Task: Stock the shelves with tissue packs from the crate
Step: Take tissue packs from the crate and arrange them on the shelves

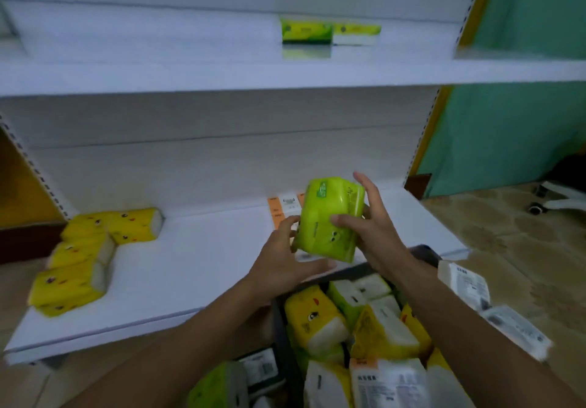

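Note:
Both my hands hold a lime-green tissue pack (329,220) above the lower white shelf (196,268), near its right end. My right hand (369,227) grips the pack's right side with thumb in front and fingers behind. My left hand (285,257) supports its lower left corner with spread fingers. Below them the dark crate (280,338) is full of several yellow, green and white tissue packs (314,319). Yellow tissue packs (92,249) lie on the left part of the lower shelf. Two green packs (307,32) stand on the upper shelf (222,71).
An orange and white pack (285,209) sits on the lower shelf behind the held pack. White packs (466,287) rest at the crate's right edge. A teal wall (523,128) and patterned floor (494,236) lie to the right, with a chair base (551,201).

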